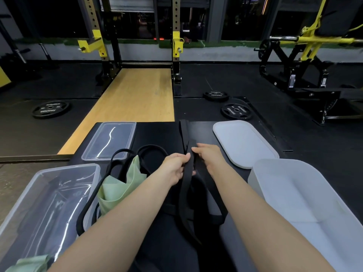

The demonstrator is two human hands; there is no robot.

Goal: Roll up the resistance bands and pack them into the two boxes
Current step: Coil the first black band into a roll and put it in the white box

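A wide black resistance band (186, 185) runs from the far edge of the black bench (155, 134) down toward me. My left hand (175, 167) and my right hand (210, 156) both pinch it near the middle of the bench, close together. A light green band (125, 181) and a thin black loop band (151, 154) lie to the left of my hands. The clear plastic box (49, 197) stands at the near left, with a green band (29, 265) at its near corner. Standing at the near right is the white box (306, 197), with nothing visible inside.
A clear lid (110, 140) lies at the bench's far left and a white lid (243, 142) at its far right. Beyond are a wooden lifting platform (135, 99), a rack with yellow hooks (177, 46) and weight plates (235, 110) on the dark floor.
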